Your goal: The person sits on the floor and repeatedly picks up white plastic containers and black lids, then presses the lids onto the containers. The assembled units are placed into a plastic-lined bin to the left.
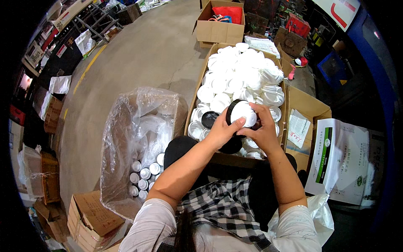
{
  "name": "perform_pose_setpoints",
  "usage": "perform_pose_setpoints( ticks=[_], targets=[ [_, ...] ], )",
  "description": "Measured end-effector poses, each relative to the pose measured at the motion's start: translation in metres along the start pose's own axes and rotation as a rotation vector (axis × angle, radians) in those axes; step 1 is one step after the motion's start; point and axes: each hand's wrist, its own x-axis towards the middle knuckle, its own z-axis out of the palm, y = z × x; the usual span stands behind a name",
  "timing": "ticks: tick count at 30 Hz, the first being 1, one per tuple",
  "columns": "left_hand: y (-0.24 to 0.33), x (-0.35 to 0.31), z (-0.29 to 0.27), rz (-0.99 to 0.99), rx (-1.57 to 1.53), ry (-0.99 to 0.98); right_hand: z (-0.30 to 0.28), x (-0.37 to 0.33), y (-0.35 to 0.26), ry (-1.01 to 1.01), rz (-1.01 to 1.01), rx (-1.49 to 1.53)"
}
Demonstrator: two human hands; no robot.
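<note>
Both my hands hold a white round lid with a black ring (242,112) above a cardboard box (235,161). My left hand (222,131) is closed on its left side, thumb pressed on the white face. From the right, my right hand (264,128) grips it between thumb and fingers; whether the white and black are two pieces, I cannot tell. White plastic lids (239,71) are heaped in the box beneath. Among them lies a black lid (210,119), close to my left hand. Another black round piece (231,146) sits just under my hands, partly hidden.
Left of my knee stands a box lined with clear plastic (113,143), holding several white capped pieces (145,173). A carton with a red item (220,31) is beyond the lids. White printed cartons (340,164) stand at right. A closed cardboard box (94,216) is at lower left.
</note>
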Motion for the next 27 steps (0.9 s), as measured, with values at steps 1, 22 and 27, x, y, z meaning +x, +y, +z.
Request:
perform_pose_setpoints(
  ticks=[1, 22, 27],
  targets=[
    [-0.001, 0.0, -0.001, 0.003, 0.001, 0.005, -0.003, 0.0, 0.003, -0.031, 0.038, 0.054],
    [-0.02, 0.0, 0.003, 0.203, 0.563, 0.26, 0.036, 0.021, 0.071, 0.165, 0.42, 0.601],
    [0.068, -0.047, -0.083, 0.328, 0.033, 0.581, 0.003, 0.022, 0.088, 0.134, 0.561, 0.745]
  ],
)
